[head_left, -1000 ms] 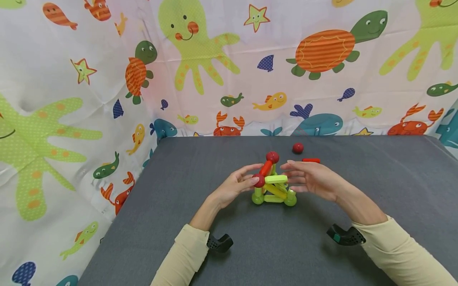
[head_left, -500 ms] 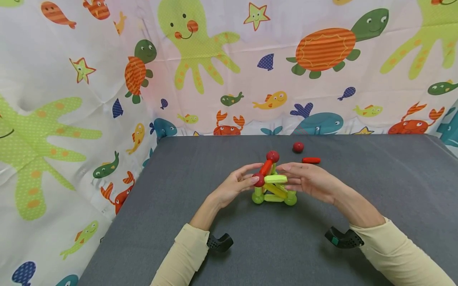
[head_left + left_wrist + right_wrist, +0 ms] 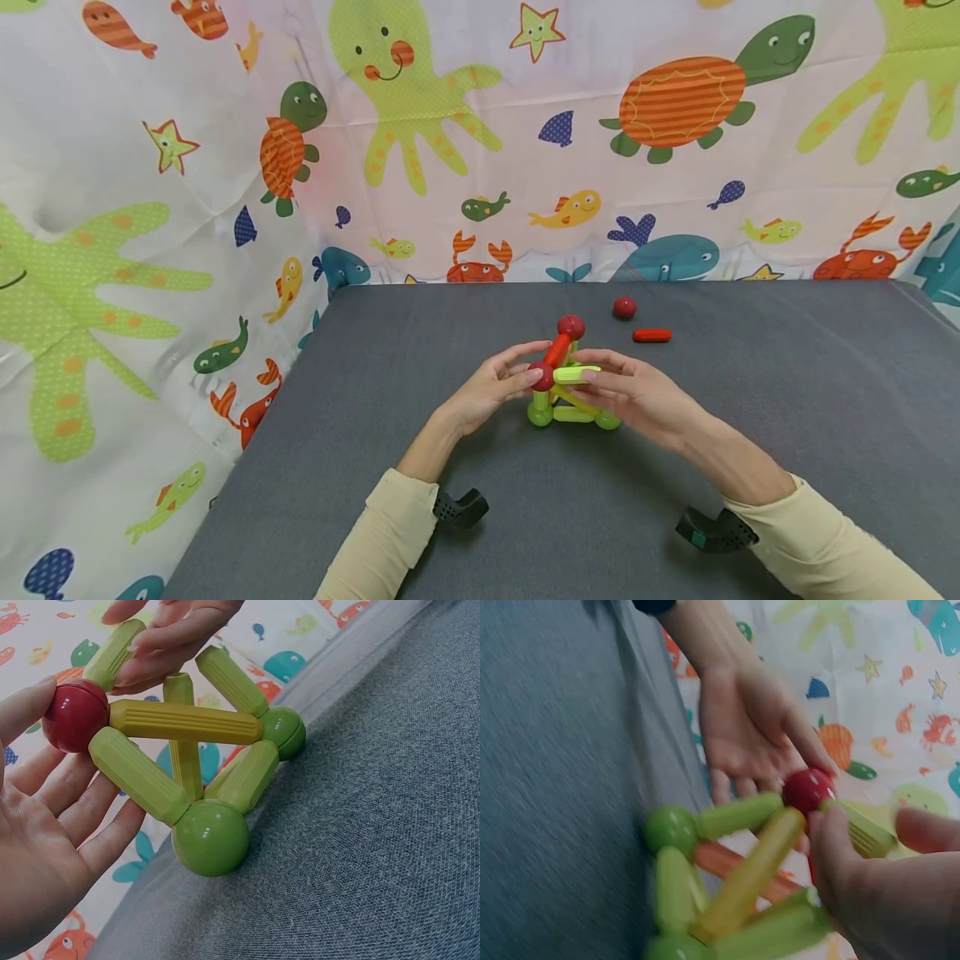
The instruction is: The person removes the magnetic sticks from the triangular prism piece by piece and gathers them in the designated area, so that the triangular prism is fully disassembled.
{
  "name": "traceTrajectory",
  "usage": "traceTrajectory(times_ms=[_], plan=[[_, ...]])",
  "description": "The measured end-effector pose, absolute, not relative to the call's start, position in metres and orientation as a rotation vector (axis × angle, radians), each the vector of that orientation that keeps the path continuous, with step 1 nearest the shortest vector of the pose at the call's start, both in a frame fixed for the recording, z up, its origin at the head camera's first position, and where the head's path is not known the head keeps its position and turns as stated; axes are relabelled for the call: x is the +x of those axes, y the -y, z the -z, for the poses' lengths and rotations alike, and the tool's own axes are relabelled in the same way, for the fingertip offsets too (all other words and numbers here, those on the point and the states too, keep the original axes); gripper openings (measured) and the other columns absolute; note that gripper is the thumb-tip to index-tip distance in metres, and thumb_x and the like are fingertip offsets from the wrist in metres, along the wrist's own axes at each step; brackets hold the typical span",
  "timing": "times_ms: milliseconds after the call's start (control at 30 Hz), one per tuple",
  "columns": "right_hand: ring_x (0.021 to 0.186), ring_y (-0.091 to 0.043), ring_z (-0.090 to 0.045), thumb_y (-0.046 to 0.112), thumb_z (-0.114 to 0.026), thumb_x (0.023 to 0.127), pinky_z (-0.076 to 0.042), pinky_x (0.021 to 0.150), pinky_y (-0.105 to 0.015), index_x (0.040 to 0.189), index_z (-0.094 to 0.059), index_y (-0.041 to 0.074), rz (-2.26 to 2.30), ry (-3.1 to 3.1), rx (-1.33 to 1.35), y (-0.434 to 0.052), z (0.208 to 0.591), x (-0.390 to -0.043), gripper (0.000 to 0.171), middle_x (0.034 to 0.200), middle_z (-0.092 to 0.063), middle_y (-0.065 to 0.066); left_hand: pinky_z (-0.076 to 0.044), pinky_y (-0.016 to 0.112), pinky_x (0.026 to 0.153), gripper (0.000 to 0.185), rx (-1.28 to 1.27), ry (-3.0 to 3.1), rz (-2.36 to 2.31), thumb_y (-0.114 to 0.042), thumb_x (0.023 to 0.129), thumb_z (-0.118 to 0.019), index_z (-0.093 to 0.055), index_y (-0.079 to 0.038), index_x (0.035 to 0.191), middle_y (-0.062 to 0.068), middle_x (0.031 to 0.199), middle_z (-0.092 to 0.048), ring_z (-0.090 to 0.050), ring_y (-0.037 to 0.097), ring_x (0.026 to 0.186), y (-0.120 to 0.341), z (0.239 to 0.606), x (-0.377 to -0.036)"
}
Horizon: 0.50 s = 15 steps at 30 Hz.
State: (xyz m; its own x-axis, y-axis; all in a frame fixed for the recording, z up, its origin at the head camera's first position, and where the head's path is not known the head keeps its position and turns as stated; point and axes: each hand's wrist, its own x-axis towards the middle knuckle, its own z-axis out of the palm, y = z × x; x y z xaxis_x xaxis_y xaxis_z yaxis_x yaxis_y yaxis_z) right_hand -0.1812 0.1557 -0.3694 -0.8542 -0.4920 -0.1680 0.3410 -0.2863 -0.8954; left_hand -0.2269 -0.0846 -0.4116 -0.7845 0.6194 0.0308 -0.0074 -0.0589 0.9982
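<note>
A toy frame of rods and balls stands on the table in the head view. My left hand (image 3: pixel 487 392) pinches its front red ball (image 3: pixel 542 377) between thumb and fingers. From that ball a light green rod (image 3: pixel 572 375) sticks out sideways, and my right hand (image 3: pixel 652 400) holds its far end between thumb and fingers. A red rod (image 3: pixel 557 351) slants up to another red ball (image 3: pixel 571 326) at the top. In the left wrist view, a yellow rod (image 3: pixel 187 722) runs from the held ball to a green ball (image 3: pixel 285 733); another green ball (image 3: pixel 211 838) sits lower.
Behind the frame lie a loose red ball (image 3: pixel 625 307) and a loose red rod (image 3: pixel 652 335). Dark grey cloth covers the table (image 3: pixel 420 333). A curtain (image 3: pixel 480 167) printed with sea animals hangs along the back and left side.
My right hand has moved left and closed in on the free end of the light green rod. The loose red rod has come fully into sight. My left hand stays on the red ball.
</note>
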Motion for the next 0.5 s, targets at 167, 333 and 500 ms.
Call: traceTrajectory(times_ms=[167,333,500], plan=[[0.11,-0.022,-0.057,0.012,-0.053,0.099,-0.04,0.099,-0.035,0.135,-0.037,0.0,2.284,-1.355,-0.105,-0.146,0.37,-0.175,0.042,0.125,-0.051,-0.011,-0.043,0.039,0.097,0.048,0.651,-1.778,-1.893,-0.015,0.098,-0.054,-0.04,-0.009,0.144,0.016,0.133,-0.053,-0.056,0.02,0.112,0.085,0.411,-0.227],[0.108,-0.02,-0.059,0.011,-0.053,0.098,-0.041,0.097,-0.033,0.138,-0.033,-0.002,2.35,-1.335,-0.092,-0.142,0.371,-0.171,0.046,0.12,-0.054,-0.01,-0.043,0.039,0.097,0.049,0.643,-1.779,-1.892,-0.015,0.098,-0.055,-0.04,-0.009,0.144,0.016,0.131,-0.054,-0.056,0.021,0.111,0.084,0.41,-0.226],[0.108,-0.019,-0.06,0.014,-0.055,0.097,-0.042,0.096,-0.031,0.142,-0.029,-0.009,2.404,-1.345,-0.063,-0.139,0.373,-0.168,0.057,0.12,-0.057,-0.01,-0.043,0.039,0.097,0.049,0.644,-1.779,-1.89,-0.016,0.098,-0.055,-0.04,-0.009,0.144,0.016,0.132,-0.054,-0.056,0.022,0.112,0.084,0.411,-0.227]])
